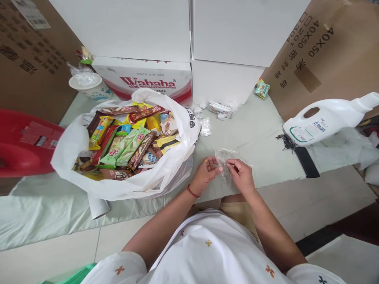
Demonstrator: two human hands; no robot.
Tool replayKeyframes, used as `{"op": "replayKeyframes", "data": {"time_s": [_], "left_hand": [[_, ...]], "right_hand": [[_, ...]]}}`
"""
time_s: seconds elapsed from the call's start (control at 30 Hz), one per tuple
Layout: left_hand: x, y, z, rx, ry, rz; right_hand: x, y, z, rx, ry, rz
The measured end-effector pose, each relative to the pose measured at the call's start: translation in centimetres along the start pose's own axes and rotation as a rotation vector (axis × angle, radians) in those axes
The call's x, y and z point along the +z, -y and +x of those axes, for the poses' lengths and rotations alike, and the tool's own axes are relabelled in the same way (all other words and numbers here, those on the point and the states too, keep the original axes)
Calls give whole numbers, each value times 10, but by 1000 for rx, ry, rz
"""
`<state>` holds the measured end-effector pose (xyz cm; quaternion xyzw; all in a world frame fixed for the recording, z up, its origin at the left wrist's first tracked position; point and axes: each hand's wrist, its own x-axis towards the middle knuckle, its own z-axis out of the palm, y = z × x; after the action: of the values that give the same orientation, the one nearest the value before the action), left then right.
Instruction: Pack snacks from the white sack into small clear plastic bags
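Note:
A thin clear plastic bag (227, 154) is held between my two hands, low over the near edge of the cloth-covered table. My left hand (205, 175), with a red cord on its wrist, pinches the bag's left side. On the other side my right hand (241, 175) grips it with thumb and forefinger. Whether anything lies inside the bag I cannot make out. Left of my hands stands a wide-open white plastic bag (160, 179) full of wrapped snack bars (124, 146). Beyond my hands lie a crumpled clear wrapper (205, 127) and a small silvery packet (219, 109).
White cartons (227, 31) and a Wahaha box (148, 79) line the back. At right are a white detergent jug (325, 118), keys (286, 142) and a black phone (307, 162). A paper cup (91, 88) and a red jug (26, 142) stand left.

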<state>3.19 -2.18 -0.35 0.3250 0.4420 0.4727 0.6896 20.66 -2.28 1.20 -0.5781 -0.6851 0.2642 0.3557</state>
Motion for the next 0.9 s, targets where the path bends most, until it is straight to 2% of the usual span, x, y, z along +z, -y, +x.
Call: {"op": "replayKeyframes", "data": {"time_s": [0.13,0.3,0.4,0.6,0.73,0.83,0.9], "left_hand": [[0,5,-2,-29,57,73],[6,8,4,104,24,114],[4,7,6,83,0,94],[-11,1,9,-4,-66,-3],[-23,-6,14,-4,-130,-76],[-30,-12,15,-36,-85,-145],[-31,-15,14,-69,4,-170]], "right_hand": [[-2,2,-1,70,6,68],[-5,4,-3,38,10,32],[-12,3,-3,72,-6,56],[-44,-12,-2,293,-100,271],[-70,-28,-1,327,-262,458],[-88,-34,-1,331,-363,607],[-98,-35,-2,354,-362,692]]}}
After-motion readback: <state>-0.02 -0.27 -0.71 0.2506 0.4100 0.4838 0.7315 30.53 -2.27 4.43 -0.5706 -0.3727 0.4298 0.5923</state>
